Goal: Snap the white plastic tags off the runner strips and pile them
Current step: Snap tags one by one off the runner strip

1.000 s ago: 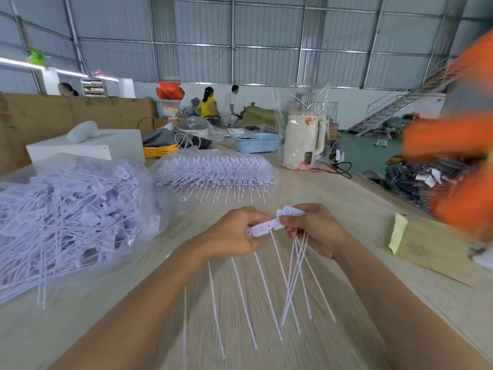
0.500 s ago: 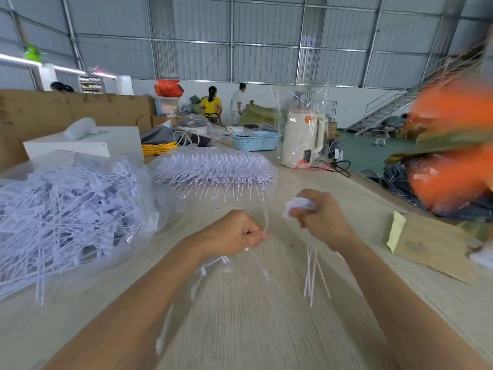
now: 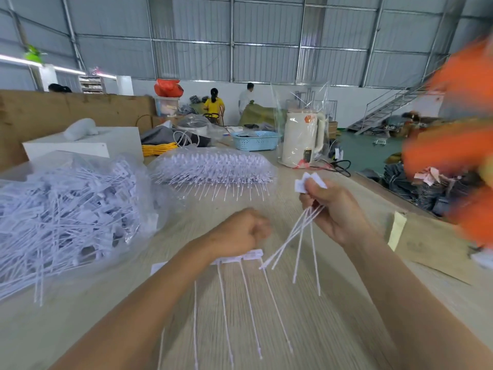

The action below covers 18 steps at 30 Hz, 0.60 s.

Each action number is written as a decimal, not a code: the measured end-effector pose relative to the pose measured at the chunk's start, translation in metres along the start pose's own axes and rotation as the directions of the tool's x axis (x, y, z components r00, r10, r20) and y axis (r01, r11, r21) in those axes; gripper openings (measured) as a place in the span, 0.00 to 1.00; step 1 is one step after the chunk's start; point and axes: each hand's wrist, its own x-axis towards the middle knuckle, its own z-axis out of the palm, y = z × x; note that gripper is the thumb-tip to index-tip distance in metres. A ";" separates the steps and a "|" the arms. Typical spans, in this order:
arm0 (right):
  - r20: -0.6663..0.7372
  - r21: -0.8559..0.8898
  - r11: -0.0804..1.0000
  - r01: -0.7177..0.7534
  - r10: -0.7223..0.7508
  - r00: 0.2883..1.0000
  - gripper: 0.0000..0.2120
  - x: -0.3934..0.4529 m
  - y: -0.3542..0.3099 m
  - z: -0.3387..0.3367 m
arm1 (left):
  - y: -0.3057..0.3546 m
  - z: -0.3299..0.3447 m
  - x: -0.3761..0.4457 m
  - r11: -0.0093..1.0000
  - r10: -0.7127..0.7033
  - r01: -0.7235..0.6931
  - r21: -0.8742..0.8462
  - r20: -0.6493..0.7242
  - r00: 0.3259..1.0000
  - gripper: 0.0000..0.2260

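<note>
My right hand (image 3: 334,209) is raised over the table and grips a small bunch of snapped-off white tags (image 3: 309,182); their flat heads stick out above my fingers and their thin tails hang below. My left hand (image 3: 240,233) is curled into a fist, lower and to the left. Under its wrist a runner strip (image 3: 240,256) with several tags still joined hangs down, tails toward me; the fist hides where it is gripped. A heap of loose white tags (image 3: 66,209) lies on clear plastic at the left.
A clear bag of stacked tag strips (image 3: 213,169) lies mid-table. Behind it stand a white kettle (image 3: 301,140) in plastic wrap and a blue basket (image 3: 253,140). A cardboard piece (image 3: 426,244) lies at the right. Blurred orange shapes (image 3: 458,145) fill the right edge. People work far back.
The two hands have pulled apart: the right rose up and right with its bunch of tags, the left dropped with the rest of the strip still hanging beneath it.
</note>
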 end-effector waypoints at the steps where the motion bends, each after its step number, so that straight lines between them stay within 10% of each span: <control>1: 0.001 -0.032 0.999 0.010 -0.010 1.000 0.05 -0.002 0.004 0.006 | 0.012 -0.001 0.000 0.985 -0.018 0.006 -0.172 -0.072 0.997 0.14; 4: -0.039 -0.102 0.992 0.069 -0.073 0.997 0.07 -0.007 0.016 0.017 | 0.042 0.007 -0.001 0.906 -0.059 0.052 -0.420 -0.003 0.998 0.22; 9: -0.144 -0.272 0.952 0.142 -0.187 0.972 0.03 -0.007 0.024 0.022 | 0.053 0.025 0.002 0.983 -0.070 0.049 -0.179 -0.111 0.991 0.06; 18: 0.007 -0.472 0.839 0.272 -0.305 0.952 0.06 -0.018 0.037 0.045 | 0.042 0.002 -0.033 0.991 -0.004 0.032 0.130 -0.207 0.978 0.07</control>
